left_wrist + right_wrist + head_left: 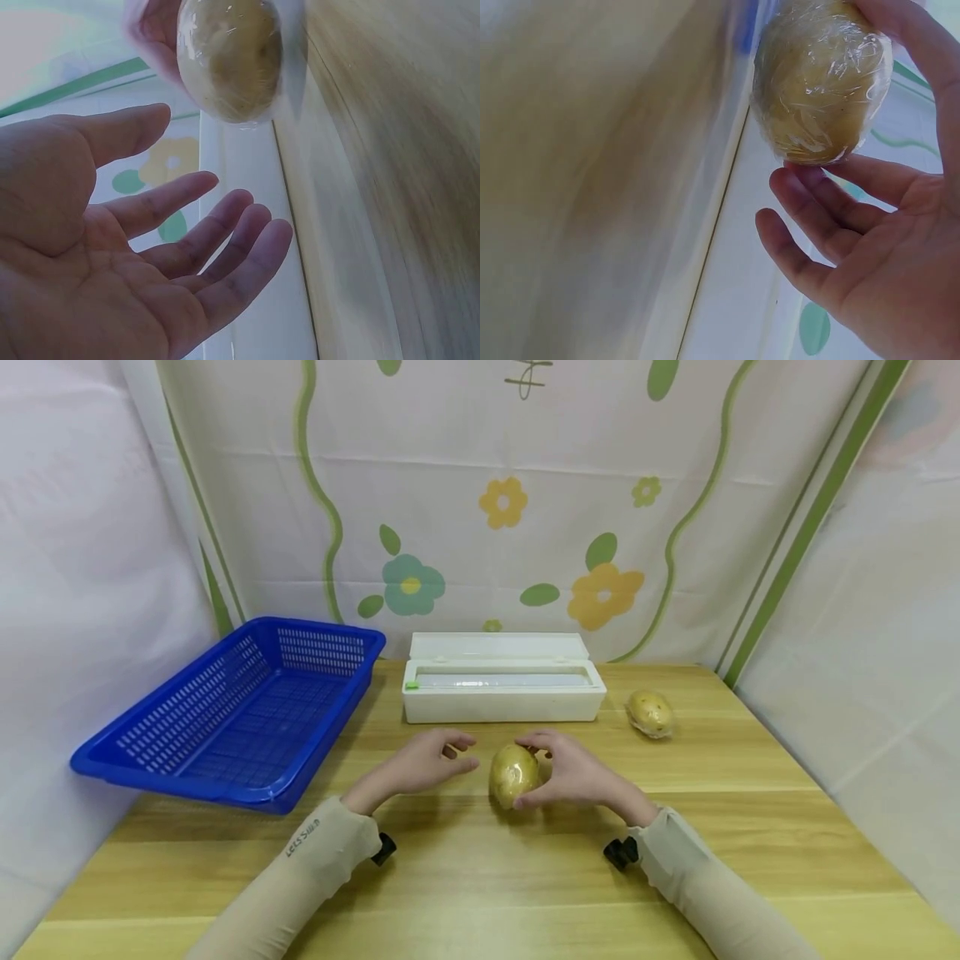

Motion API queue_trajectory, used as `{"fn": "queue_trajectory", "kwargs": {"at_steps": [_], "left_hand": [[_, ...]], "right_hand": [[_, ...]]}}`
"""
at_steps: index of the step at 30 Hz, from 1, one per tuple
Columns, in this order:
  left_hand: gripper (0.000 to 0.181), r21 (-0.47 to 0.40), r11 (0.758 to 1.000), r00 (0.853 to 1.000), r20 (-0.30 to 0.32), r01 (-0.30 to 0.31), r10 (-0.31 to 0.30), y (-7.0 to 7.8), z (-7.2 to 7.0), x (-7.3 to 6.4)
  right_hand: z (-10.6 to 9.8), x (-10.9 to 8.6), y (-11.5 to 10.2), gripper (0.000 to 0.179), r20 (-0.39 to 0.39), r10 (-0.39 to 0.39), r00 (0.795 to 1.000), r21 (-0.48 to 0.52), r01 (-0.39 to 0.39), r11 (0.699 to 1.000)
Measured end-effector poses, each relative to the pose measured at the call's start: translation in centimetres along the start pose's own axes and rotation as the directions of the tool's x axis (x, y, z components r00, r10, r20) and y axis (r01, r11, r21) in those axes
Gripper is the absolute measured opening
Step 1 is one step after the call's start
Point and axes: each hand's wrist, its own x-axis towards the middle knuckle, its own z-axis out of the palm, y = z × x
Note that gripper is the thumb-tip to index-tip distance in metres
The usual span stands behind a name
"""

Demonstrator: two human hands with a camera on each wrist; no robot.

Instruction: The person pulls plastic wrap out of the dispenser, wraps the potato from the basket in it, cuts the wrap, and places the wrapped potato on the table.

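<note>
A potato (514, 776) wrapped in clear cling film is at the middle of the table. My right hand (573, 770) holds it from the right side, thumb at the near end and forefinger at the far end. In the right wrist view the film on the potato (821, 86) looks wrinkled and shiny, and the other fingers (814, 214) spread beneath it. Just left of the potato, my left hand (427, 760) is empty, its fingers loosely bent and apart from it. The left wrist view shows that palm (112, 277) facing the potato (229, 60) across a gap.
A white cling film box (502, 703) with its lid raised stands behind the hands, a green slider at its left end. At the left is a blue plastic basket (300, 768). Another wrapped potato (651, 713) lies at the right. Floral cloth (465, 552) hangs around the table.
</note>
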Motion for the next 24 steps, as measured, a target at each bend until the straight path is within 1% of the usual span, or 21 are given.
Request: {"fn": "queue_trajectory", "kwargs": {"at_steps": [4, 8, 11, 15, 18, 20, 24], "left_hand": [[0.043, -0.002, 1.0, 1.0, -0.002, -0.005, 0.005, -0.1, 0.1, 0.2], [0.044, -0.01, 1.0, 1.0, 0.01, -0.009, 0.009, -0.3, 0.3, 0.2], [0.043, -0.019, 1.0, 1.0, 0.02, -0.008, 0.008, -0.4, 0.3, 0.1], [0.042, -0.019, 1.0, 1.0, 0.015, 0.003, -0.003, -0.3, 0.0, 0.2], [0.04, -0.004, 1.0, 1.0, 0.01, 0.01, -0.01, 0.0, -0.3, 0.1], [0.041, 0.005, 1.0, 1.0, 0.018, 0.008, -0.008, 0.1, -0.3, 0.1], [0.04, 0.009, 1.0, 1.0, 0.027, 0.005, -0.005, 0.2, -0.3, -0.1]], "right_hand": [[-0.6, -0.2, 0.3, 0.097, -0.023, -0.003, 1.0, 0.03, 0.003, 1.0], [-1.1, -0.4, 0.9, 0.094, -0.04, -0.025, 0.999, 0.05, 0.027, 0.998], [-1.5, -0.4, 1.4, 0.091, -0.055, -0.07, 0.996, 0.078, 0.074, 0.994], [-2.7, -0.6, 2.2, 0.087, -0.115, -0.122, 0.986, 0.107, 0.134, 0.985], [-4.3, -1.4, 2.9, 0.083, -0.171, -0.112, 0.979, 0.106, 0.132, 0.986], [-5.7, -2.5, 3.2, 0.082, -0.193, -0.085, 0.977, 0.099, 0.105, 0.989], [-8.6, -4.7, 4.1, 0.078, -0.187, -0.026, 0.982, 0.054, 0.037, 0.998]]}}
